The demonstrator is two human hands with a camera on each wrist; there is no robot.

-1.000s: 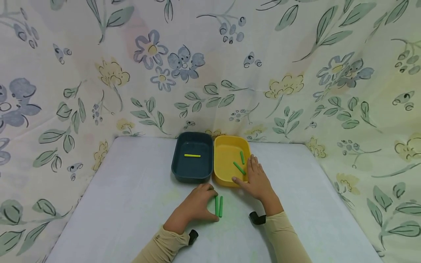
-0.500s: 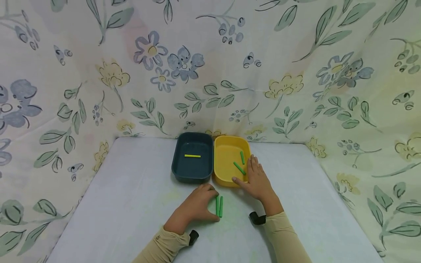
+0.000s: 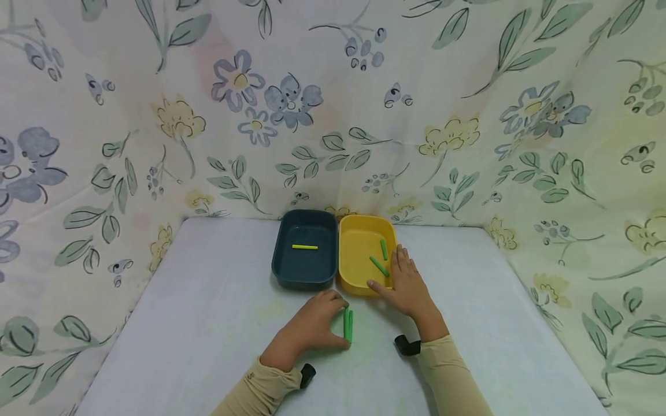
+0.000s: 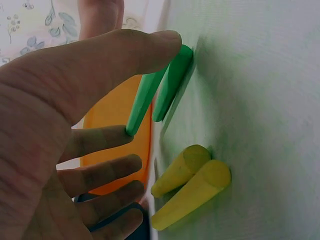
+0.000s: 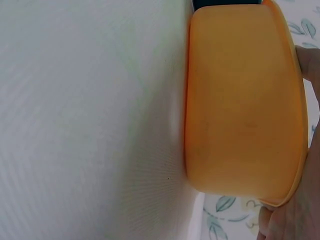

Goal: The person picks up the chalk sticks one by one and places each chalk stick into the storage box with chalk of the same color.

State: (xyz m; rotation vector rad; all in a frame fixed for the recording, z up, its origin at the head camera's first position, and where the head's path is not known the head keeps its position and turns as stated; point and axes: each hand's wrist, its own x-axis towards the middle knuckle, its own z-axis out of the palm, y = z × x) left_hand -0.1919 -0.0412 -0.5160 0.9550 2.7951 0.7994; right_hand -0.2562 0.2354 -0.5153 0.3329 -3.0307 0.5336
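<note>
My left hand (image 3: 310,325) pinches a green chalk stick (image 4: 146,97) lengthwise between thumb and index fingertip, its other fingers spread. Right beside it a second green chalk stick (image 4: 173,82) lies on the table. Two yellow chalk sticks (image 4: 192,194) lie under the left hand, hidden in the head view. My right hand (image 3: 408,287) rests at the near right corner of a yellow tray (image 3: 359,287), fingers straight along its side and thumb over the near rim. Inside that tray lie two green chalk sticks (image 3: 379,266).
A dark blue tray (image 3: 304,277) stands against the yellow tray's left side, with one yellow chalk stick (image 3: 304,247) in it. Both trays are near the back edge of the white-covered table (image 3: 218,306). A floral cloth (image 3: 333,162) hangs behind and at the sides.
My left thumb and index finger have shifted slightly right, and the nearer green chalk stick has moved with them toward the other one. The right hand and the trays stay put.
</note>
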